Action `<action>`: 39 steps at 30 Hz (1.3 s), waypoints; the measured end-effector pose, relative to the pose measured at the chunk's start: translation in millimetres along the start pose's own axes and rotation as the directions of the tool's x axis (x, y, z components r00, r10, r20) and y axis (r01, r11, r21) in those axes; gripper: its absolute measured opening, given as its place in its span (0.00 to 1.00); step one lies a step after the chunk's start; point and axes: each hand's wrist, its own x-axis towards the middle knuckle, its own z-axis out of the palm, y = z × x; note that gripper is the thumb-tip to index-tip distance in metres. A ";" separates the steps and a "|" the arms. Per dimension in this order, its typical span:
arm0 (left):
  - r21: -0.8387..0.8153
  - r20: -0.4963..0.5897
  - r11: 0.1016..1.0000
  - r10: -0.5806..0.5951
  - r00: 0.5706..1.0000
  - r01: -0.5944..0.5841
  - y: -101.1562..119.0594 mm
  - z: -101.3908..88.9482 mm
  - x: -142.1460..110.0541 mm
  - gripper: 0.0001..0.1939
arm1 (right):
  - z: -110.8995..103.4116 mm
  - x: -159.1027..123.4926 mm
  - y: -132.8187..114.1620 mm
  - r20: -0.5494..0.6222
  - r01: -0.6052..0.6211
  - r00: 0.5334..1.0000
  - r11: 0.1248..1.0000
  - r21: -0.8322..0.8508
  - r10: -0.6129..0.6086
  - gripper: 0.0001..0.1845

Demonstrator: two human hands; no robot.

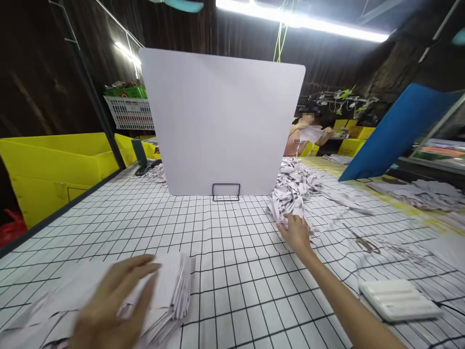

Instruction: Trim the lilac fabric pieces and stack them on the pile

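Note:
Over a layered stack of white cloth pieces (pixel 185 291) at the lower left is my left hand (pixel 116 300), slightly blurred. Its fingers and thumb are apart and it holds nothing I can see. My right hand (pixel 297 233) reaches forward to the near end of a long heap of crumpled white cloth pieces (pixel 294 186). The fingers bend onto the cloth there, and their tips are partly hidden. Both the stack and the heap lie on a white cloth with a black grid (pixel 225 281).
A white upright board (pixel 225 121) on a wire stand (pixel 225 192) blocks the middle. On the right lie scissors (pixel 365 242) and a white device (pixel 399 299) with a cable. A blue panel (pixel 395 135) leans beyond. Behind, a person (pixel 300 138) handles white cloth. Yellow bins (pixel 54 169) stand left.

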 end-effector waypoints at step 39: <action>-0.151 0.705 0.984 0.038 0.708 0.098 109.5 190.3 11.0 0.11 | -60.2 -53.5 51.4 0.214 0.330 0.910 0.932 0.149 -0.356 0.10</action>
